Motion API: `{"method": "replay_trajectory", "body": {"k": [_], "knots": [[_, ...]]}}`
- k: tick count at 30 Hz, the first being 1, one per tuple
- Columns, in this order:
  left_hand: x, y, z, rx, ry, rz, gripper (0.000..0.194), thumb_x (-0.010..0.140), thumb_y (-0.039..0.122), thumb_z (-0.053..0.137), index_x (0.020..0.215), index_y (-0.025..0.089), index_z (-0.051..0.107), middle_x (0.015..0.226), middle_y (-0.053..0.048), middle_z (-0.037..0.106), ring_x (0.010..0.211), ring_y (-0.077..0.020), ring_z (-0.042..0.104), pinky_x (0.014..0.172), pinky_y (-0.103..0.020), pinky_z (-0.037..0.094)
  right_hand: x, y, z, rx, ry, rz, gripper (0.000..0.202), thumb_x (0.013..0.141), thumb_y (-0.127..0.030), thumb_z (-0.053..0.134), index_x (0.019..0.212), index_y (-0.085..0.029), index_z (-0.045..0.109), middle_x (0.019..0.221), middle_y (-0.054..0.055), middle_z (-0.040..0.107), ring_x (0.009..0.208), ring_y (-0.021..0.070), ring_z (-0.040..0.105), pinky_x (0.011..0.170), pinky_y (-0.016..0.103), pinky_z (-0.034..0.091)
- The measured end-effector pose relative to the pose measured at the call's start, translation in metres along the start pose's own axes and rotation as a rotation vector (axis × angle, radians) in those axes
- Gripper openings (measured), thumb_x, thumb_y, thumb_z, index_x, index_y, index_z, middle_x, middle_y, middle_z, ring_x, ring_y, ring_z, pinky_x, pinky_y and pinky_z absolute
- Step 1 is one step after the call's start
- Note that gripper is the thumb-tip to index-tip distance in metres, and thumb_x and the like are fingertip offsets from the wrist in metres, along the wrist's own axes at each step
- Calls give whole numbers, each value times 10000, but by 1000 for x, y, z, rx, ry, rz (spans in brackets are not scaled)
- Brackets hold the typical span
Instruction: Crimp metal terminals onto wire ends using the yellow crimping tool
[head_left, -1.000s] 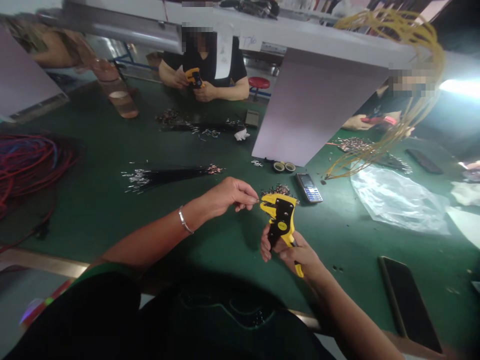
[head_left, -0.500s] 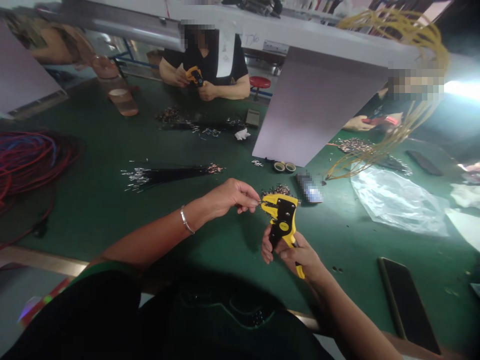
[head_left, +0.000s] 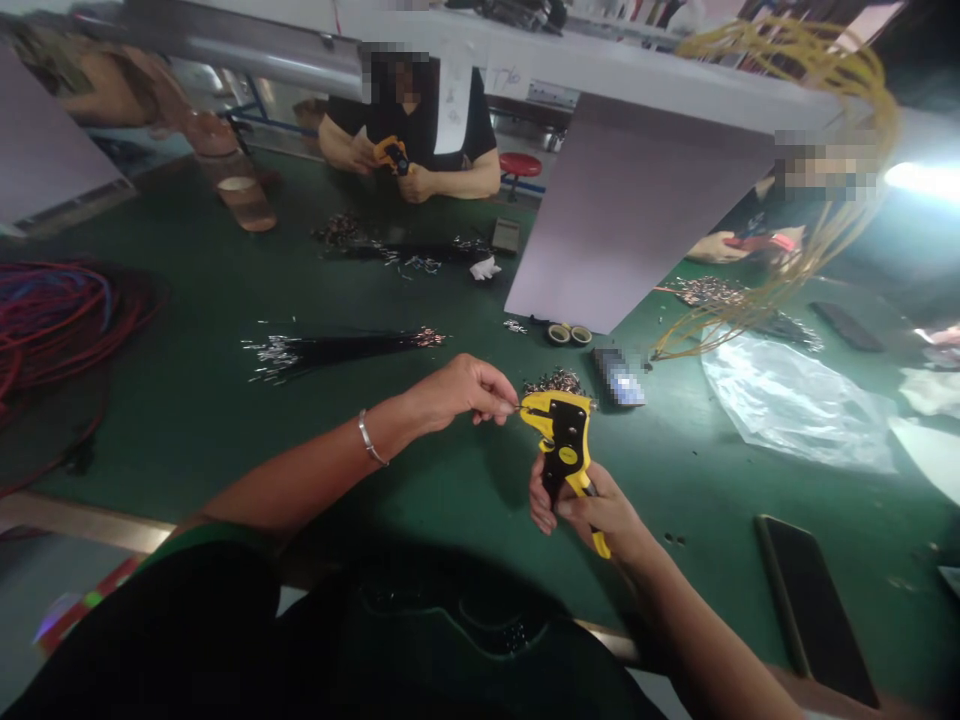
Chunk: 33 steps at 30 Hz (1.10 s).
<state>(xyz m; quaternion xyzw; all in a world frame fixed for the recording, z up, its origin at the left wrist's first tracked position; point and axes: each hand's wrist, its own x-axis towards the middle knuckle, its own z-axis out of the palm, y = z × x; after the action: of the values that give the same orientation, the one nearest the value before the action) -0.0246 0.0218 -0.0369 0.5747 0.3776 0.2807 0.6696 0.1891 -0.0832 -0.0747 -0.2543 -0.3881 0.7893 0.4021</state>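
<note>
My right hand (head_left: 609, 508) is wrapped round the handles of a yellow and black wire stripper (head_left: 568, 430), its jaws pointing left. Those jaws look closed. Pinched between the thumb and forefinger of my left hand (head_left: 469, 388) is a short thin wire (head_left: 518, 407), its far end at the stripper's mouth. Most of the wire is hidden by my fingers. Just behind the tool lies a pile of small metal-tipped pieces (head_left: 553, 381). A bundle of black wires (head_left: 341, 348) with shiny terminals rests on the green table beyond my left wrist.
A smartphone (head_left: 814, 600) lies at the right front. Two tape rolls (head_left: 569, 335), a small dark device (head_left: 619, 378) and a clear plastic bag (head_left: 795, 400) are farther back. Red and blue cables (head_left: 52, 330) coil at left. A co-worker (head_left: 450, 130) sits opposite, behind a white divider panel (head_left: 622, 200).
The stripper's jaws have closed at the wire's end, and my right fingers have squeezed nearer the handle. My left hand has hardly moved.
</note>
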Motion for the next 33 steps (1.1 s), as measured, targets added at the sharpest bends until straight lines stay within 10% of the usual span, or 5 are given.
{"method": "replay_trajectory", "body": {"k": [33], "knots": [[-2, 9, -3, 160, -9, 23, 89, 612, 155, 658, 689, 122, 690, 531, -5, 620, 485, -77, 520, 456, -210, 362, -4, 5, 0, -24, 57, 32, 195, 683, -163, 736, 814, -132, 596, 666, 2, 563, 443, 86, 473, 402, 243, 400]]}}
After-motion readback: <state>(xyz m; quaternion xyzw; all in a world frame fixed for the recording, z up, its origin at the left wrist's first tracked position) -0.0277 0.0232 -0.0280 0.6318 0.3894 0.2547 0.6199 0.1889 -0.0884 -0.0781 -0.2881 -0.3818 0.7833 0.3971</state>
